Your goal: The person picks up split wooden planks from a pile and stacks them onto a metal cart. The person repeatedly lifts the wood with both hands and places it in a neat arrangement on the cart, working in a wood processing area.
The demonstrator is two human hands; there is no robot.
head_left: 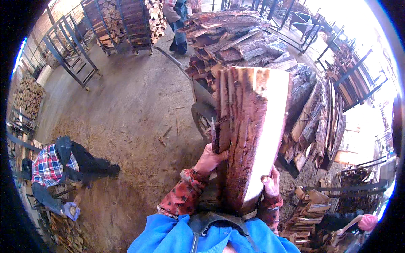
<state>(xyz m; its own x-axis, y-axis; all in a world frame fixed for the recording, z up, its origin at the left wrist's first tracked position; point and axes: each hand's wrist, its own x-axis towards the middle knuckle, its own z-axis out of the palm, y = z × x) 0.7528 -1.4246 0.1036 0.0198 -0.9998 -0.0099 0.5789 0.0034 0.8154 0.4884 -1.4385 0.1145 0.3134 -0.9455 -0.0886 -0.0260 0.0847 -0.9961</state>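
Plainly, in the head view, the split log lies between both hands, in front of the blue shirt; its long axis runs from the chest out toward the heap of split wood; the left hand grips its bark side, the right hand its pale side, nearer the close end; beyond, a wheeled cart appears to bear the heap; at upper left, a metal rack holds stacked firewood.

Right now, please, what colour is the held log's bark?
The bark is reddish brown, clearest in the head view.
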